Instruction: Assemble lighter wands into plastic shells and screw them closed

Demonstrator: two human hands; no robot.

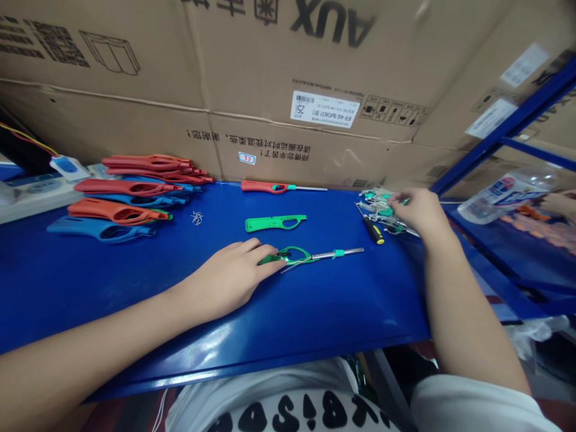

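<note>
My left hand [238,270] is closed over the handle end of a green gas lighter [294,257], which lies on the blue table. Its metal tube with a teal collar points right, and the palm covers the rest of the body. Over at the right, my right hand [420,213] reaches into a pile of metal lighter tubes [378,204] with teal pieces and pale wires. Its fingers are curled together, and a bit of teal shows at their tips. A loose green handle shell [274,224] lies beyond my left hand. Beside the pile is a black-and-yellow screwdriver [373,230].
Red, orange and blue handle shells [121,201] are stacked at the left, near a power strip [40,195]. Small screws [197,218] lie beside them. A red lighter [265,186] rests against the cardboard [252,132]. Blue frame bars [508,129] and a plastic bottle [504,195] stand at right.
</note>
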